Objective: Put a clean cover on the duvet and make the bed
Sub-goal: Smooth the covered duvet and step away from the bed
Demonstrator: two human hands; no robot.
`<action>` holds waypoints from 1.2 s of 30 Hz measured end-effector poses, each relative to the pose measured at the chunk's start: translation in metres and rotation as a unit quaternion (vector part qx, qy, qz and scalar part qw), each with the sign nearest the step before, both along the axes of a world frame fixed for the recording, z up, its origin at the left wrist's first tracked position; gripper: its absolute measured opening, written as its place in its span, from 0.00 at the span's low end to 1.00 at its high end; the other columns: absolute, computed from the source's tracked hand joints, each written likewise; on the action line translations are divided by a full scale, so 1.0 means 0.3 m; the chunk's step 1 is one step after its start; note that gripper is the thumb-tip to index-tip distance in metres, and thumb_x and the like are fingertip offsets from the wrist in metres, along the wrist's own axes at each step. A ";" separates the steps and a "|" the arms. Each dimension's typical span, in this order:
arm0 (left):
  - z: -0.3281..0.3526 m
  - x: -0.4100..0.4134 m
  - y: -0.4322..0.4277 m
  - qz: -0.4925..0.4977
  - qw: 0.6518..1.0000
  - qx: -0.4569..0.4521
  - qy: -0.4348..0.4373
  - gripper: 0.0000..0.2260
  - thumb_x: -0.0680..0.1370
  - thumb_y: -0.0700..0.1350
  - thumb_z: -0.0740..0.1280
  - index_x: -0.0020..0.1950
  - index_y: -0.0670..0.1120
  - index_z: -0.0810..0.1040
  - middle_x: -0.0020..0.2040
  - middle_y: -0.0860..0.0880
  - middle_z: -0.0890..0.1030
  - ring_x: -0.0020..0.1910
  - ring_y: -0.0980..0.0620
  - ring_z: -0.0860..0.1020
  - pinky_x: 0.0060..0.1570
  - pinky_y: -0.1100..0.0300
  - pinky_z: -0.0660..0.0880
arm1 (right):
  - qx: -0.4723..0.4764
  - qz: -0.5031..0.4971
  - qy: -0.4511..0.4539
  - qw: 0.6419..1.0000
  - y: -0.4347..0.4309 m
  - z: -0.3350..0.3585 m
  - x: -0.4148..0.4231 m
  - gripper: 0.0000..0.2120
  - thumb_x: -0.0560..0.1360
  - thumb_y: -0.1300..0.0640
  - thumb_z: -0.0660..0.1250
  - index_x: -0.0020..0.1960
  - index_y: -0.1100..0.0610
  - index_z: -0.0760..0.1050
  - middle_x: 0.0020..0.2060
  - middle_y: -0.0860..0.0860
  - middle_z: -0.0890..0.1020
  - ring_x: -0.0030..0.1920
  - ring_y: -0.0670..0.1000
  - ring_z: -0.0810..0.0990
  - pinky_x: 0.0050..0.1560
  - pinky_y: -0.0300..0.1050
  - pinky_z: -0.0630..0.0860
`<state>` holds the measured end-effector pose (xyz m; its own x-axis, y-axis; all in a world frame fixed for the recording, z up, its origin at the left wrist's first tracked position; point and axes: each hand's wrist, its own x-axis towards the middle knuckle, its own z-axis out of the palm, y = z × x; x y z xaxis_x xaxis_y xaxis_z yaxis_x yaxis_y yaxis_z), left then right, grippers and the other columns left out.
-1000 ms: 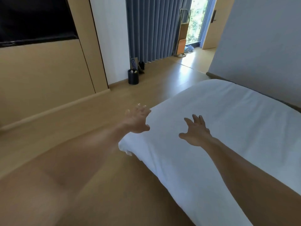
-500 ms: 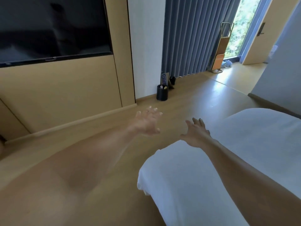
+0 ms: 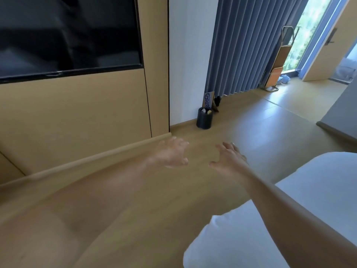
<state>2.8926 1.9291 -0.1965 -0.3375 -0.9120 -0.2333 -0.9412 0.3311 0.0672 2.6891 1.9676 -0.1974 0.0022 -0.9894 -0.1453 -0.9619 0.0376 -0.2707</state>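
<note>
while both arms reach out over the floor (image 3: 241, 132), the left hand (image 3: 171, 154) and right hand (image 3: 229, 161) hang spread and empty, holding nothing; the white bed (image 3: 289, 219) lies low right, probably because the person is turning to fetch bedding.

Ahead: wood floor (image 3: 251, 122) lies open up to the white wall (image 3: 185, 74).
Right: bed (image 3: 318, 190) corner juts in (low).
Far: black bin (image 3: 204, 120) at the wall's foot.
</note>
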 end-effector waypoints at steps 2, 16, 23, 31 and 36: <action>-0.006 0.051 -0.117 -0.015 0.999 0.034 -0.017 0.31 0.80 0.56 0.62 0.81 0.50 0.55 0.80 0.49 0.56 0.79 0.47 0.54 0.76 0.45 0.56 | 0.009 -0.014 -0.012 1.000 -0.092 -0.008 0.051 0.34 0.76 0.44 0.65 0.77 0.51 0.58 0.78 0.49 0.57 0.79 0.53 0.50 0.74 0.57 0.58; -0.050 -0.348 -0.947 -0.188 0.976 0.091 -0.055 0.26 0.81 0.56 0.62 0.78 0.53 0.62 0.76 0.51 0.66 0.72 0.46 0.68 0.66 0.50 0.68 | 0.095 -0.128 -0.041 0.986 -0.717 -0.146 -0.181 0.32 0.76 0.40 0.65 0.76 0.50 0.63 0.73 0.50 0.66 0.74 0.54 0.64 0.69 0.50 0.65; 0.013 -0.704 -1.392 -0.229 0.968 0.081 -0.061 0.25 0.80 0.56 0.63 0.76 0.53 0.65 0.73 0.51 0.69 0.70 0.47 0.70 0.64 0.51 0.72 | 0.103 -0.194 -0.068 0.973 -1.063 -0.076 -0.535 0.31 0.77 0.40 0.66 0.75 0.53 0.66 0.73 0.53 0.67 0.69 0.56 0.70 0.68 0.51 0.70; -0.035 -1.293 -1.790 -0.338 0.936 0.064 -0.075 0.26 0.79 0.55 0.65 0.76 0.52 0.66 0.72 0.50 0.71 0.70 0.47 0.71 0.63 0.56 0.70 | 0.090 -0.270 -0.062 0.957 -1.362 -0.066 -0.997 0.31 0.77 0.39 0.64 0.75 0.52 0.64 0.74 0.51 0.66 0.70 0.55 0.71 0.67 0.50 0.70; -0.048 -1.771 -2.032 -0.426 0.902 0.070 -0.020 0.25 0.80 0.54 0.63 0.77 0.50 0.66 0.70 0.48 0.73 0.70 0.46 0.70 0.63 0.57 0.68 | 0.081 -0.366 -0.036 0.927 -1.535 -0.055 -1.395 0.34 0.77 0.39 0.63 0.78 0.51 0.60 0.76 0.50 0.64 0.74 0.53 0.66 0.69 0.52 0.67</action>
<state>2.3611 1.3196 -0.2110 -0.8900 -0.2868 -0.3545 -0.3526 0.9258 0.1361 2.2706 1.5072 -0.2139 -0.6448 -0.6958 -0.3164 -0.6435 0.7175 -0.2666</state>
